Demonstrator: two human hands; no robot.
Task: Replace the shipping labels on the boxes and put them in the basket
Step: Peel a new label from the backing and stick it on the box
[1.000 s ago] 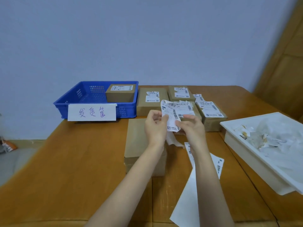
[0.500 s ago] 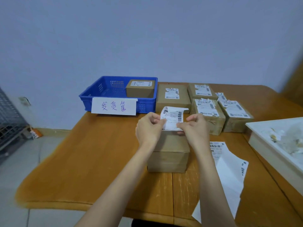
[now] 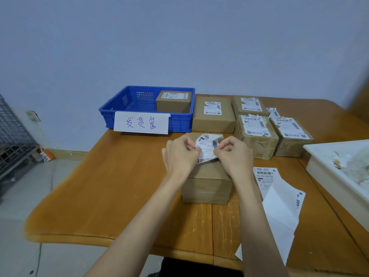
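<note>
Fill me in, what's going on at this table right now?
A person is relabelling boxes. Both the left hand and right hand pinch a shipping label over the top of the box in front of them; whether it is going on or coming off, I cannot tell. One box sits in the blue basket already, and four labelled boxes wait beside it. Label sheets lie to the right, near a white tray of scraps.
</note>
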